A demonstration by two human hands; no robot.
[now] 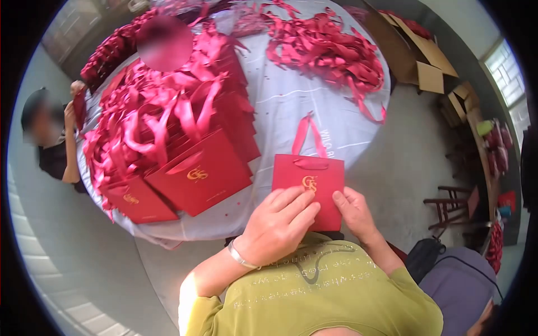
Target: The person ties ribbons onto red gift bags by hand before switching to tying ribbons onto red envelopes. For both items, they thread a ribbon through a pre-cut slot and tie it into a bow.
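A red paper gift bag (329, 168) with a gold monogram stands in front of my chest at the table's near edge. One pink-red ribbon handle loops up above its rim; another hangs across its front. My left hand (283, 215), with a silver bracelet at the wrist, lies over the front of the bag, fingers stretched just below the monogram. The bag's right edge is gripped by my right hand (357, 210), thumb on the front and fingers behind, out of sight. Left of me, a big stack of similar red bags (224, 162) with ribbon handles covers the table.
A pile of loose red ribbons (330, 50) lies on the white-covered round table (280, 101). Another person (56, 137) is at the table's left side. On the right are open cardboard boxes (430, 77), a wooden stool (448, 204) and a purple seat (457, 285) with a black bag.
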